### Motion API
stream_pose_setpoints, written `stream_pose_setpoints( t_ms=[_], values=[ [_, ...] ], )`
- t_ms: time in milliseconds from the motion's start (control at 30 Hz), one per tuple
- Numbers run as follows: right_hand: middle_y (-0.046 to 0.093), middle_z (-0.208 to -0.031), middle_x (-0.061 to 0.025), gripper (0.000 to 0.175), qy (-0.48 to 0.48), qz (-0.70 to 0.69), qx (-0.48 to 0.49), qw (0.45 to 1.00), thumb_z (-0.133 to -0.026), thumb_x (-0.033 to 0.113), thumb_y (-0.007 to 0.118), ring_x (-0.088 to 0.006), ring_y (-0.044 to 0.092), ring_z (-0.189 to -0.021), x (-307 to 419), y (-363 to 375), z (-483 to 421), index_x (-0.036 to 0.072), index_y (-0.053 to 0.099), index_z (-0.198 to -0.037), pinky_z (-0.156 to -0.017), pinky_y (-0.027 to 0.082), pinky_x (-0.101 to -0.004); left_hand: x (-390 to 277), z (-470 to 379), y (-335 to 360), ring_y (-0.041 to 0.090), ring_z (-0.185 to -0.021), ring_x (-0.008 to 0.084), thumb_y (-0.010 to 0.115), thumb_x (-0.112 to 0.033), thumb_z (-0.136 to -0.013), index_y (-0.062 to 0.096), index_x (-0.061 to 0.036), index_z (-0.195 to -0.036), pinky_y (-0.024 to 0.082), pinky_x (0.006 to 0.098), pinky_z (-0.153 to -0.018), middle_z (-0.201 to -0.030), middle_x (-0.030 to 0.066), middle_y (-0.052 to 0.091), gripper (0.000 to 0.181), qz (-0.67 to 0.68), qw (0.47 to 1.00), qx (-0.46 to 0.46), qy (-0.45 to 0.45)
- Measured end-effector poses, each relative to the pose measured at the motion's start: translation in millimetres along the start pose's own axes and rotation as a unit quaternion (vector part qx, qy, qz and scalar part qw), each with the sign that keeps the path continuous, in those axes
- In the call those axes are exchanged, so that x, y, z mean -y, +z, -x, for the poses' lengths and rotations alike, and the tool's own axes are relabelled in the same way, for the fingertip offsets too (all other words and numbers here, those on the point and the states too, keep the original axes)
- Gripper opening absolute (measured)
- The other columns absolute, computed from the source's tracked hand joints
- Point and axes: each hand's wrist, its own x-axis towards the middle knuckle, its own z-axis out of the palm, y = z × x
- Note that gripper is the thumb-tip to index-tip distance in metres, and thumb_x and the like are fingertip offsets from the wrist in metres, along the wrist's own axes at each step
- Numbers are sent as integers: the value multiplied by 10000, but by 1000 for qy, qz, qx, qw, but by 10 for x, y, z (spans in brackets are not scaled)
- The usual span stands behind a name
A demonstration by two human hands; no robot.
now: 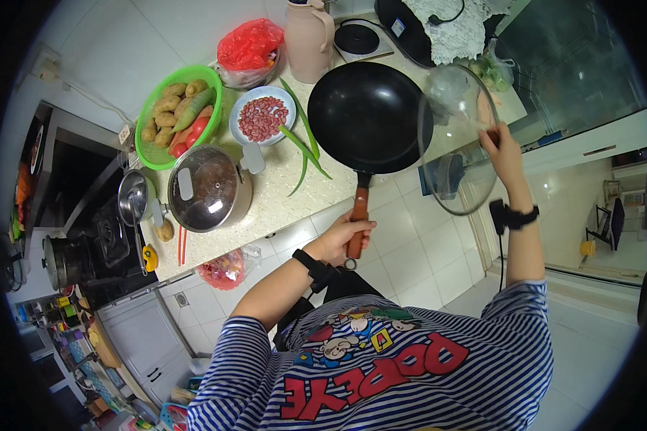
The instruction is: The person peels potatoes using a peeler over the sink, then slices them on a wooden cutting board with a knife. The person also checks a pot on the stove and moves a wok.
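Note:
My left hand (341,237) is wrapped around the brown handle (360,204) of a black wok (364,108). Nothing lies inside the wok, whose bowl is over the speckled countertop (280,186). Off to the right, my right hand (500,150) grips a clear glass lid (455,178), tilted nearly on edge beside the wok's rim. Close by the wok on the left are green scallion leaves (304,134) and a plate (237,126) of red-skinned peanuts (264,116). A lidded pot (210,188) stands nearer the counter's left end.
A green basket (140,134) holds potatoes and tomatoes. Behind the wok stand a pink jug (309,46) and a small hotplate (357,39). A steel ladle (135,199), red chopsticks (182,245) and a yellow peeler (150,258) lie at the left, near a gas stove (108,237).

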Motion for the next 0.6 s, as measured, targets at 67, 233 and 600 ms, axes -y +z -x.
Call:
stream_pose_setpoints(
  t_ms=[67,233,600],
  values=[
    [644,-724,-141,261,35,-19,-11,999,-868,251,664,-284,635,-658,-227,-190,314,25,539,-901,-610,484,-352,-75,57,53,433,-511,77,649,-66,-847,440,-108,-906,364,232,-457,-646,-21,453,221,10,1000,1,-2],
    [646,-730,-158,265,103,1,6,995,-877,248,652,-307,636,-667,-704,-213,910,18,520,-891,-607,486,-356,-526,497,177,413,-458,71,620,-99,-863,461,-73,-935,362,230,-429,-635,-25,450,177,-51,998,11,47],
    [656,-814,-186,275,-12,25,105,994,-848,224,649,-386,638,-771,-434,667,529,44,533,-1021,-674,496,-438,-688,2610,530,430,-397,67,630,-82,-859,417,-49,-975,331,207,-363,-579,-18,435,244,-57,996,46,60]
  ],
)
